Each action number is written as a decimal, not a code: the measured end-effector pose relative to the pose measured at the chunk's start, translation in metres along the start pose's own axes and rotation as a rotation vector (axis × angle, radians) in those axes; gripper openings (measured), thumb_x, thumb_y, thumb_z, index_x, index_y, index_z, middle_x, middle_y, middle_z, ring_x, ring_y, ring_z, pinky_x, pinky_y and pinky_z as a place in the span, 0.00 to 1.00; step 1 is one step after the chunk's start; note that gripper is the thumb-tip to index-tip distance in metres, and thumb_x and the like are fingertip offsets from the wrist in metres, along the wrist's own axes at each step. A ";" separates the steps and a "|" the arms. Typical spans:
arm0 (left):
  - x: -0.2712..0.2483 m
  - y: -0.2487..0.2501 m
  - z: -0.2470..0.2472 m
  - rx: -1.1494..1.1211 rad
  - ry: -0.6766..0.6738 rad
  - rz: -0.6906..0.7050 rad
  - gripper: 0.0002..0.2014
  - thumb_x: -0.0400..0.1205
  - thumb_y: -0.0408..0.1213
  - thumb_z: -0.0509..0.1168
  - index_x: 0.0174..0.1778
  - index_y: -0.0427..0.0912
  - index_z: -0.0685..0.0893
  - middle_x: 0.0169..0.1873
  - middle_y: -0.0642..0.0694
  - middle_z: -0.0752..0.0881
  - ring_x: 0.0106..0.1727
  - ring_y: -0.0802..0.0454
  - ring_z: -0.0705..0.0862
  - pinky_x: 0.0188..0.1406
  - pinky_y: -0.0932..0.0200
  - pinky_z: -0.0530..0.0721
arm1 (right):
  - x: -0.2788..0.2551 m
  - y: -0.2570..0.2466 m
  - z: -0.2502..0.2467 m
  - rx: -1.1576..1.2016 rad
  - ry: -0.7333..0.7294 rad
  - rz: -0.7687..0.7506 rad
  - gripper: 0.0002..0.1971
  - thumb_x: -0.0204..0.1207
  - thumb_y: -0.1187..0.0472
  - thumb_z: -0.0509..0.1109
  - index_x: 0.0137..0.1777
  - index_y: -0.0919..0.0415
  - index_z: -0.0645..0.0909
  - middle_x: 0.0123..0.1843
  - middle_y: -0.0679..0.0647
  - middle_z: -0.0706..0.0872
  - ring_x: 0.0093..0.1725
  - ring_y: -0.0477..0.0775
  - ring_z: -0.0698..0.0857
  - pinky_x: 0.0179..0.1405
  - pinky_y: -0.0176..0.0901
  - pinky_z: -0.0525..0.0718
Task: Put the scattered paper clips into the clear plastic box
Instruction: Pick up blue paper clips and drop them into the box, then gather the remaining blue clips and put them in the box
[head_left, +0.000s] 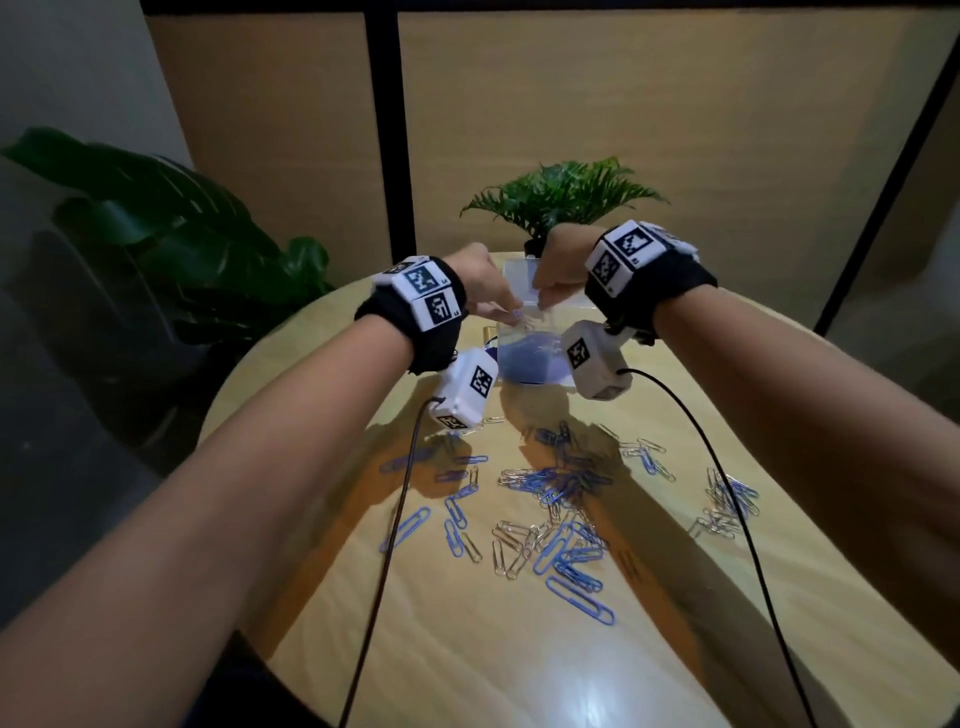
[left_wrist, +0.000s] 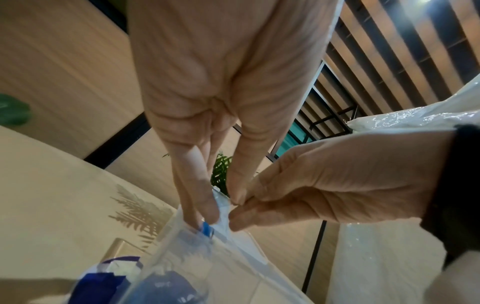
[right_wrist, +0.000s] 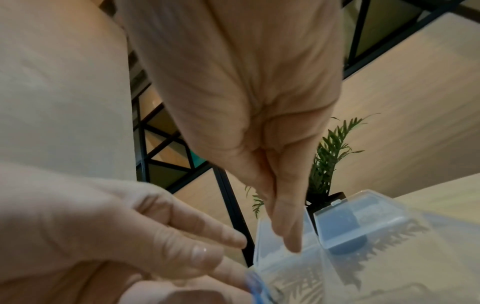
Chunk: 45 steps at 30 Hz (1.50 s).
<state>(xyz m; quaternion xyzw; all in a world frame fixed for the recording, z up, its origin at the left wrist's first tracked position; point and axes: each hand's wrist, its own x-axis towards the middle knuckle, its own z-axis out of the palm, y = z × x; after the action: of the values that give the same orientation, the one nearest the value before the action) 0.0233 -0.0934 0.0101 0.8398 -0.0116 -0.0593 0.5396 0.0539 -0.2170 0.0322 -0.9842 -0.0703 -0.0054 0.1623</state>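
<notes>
A clear plastic box (head_left: 506, 332) stands at the far side of the round wooden table (head_left: 467, 654), its lid (head_left: 519, 270) folded open behind it and blue clips lying in its bottom. Both hands hover over its opening. My left hand (head_left: 493, 306) pinches a blue paper clip (left_wrist: 206, 227) at the box rim (left_wrist: 182, 230). The right hand (head_left: 553, 293) points its straight fingers (right_wrist: 285, 232) down into the box (right_wrist: 262, 246); I see nothing in them. Several blue and silver paper clips (head_left: 561, 499) lie scattered on the near half of the table.
A small potted fern (head_left: 561, 197) stands just behind the box. A blue and white packet (left_wrist: 109, 275) lies to the left of the box. A large-leafed plant (head_left: 171, 234) stands off the table at left. Black camera cables (head_left: 384, 545) hang over the clips.
</notes>
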 end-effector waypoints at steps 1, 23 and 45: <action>0.000 0.000 0.000 0.008 -0.006 0.007 0.12 0.75 0.18 0.68 0.52 0.26 0.78 0.61 0.28 0.80 0.54 0.37 0.88 0.46 0.50 0.91 | 0.001 0.003 -0.002 0.010 0.039 0.019 0.08 0.75 0.60 0.74 0.40 0.66 0.84 0.34 0.53 0.88 0.34 0.50 0.84 0.39 0.39 0.81; -0.114 -0.110 -0.031 0.937 -0.136 0.283 0.02 0.69 0.29 0.74 0.36 0.36 0.89 0.28 0.45 0.87 0.25 0.64 0.81 0.35 0.67 0.80 | -0.123 -0.030 0.086 -0.305 -0.198 -0.675 0.09 0.72 0.60 0.74 0.50 0.58 0.90 0.49 0.55 0.92 0.43 0.53 0.85 0.42 0.40 0.79; -0.163 -0.119 -0.029 0.890 -0.174 0.304 0.12 0.64 0.40 0.81 0.39 0.41 0.89 0.31 0.50 0.86 0.34 0.57 0.82 0.36 0.66 0.77 | -0.142 -0.023 0.099 -0.277 -0.217 -0.522 0.22 0.64 0.41 0.77 0.45 0.61 0.88 0.44 0.56 0.92 0.46 0.58 0.87 0.45 0.45 0.83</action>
<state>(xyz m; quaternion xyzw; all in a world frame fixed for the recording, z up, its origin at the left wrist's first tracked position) -0.1407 -0.0040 -0.0718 0.9700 -0.2036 -0.0392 0.1270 -0.0907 -0.1830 -0.0586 -0.9406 -0.3359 0.0487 0.0113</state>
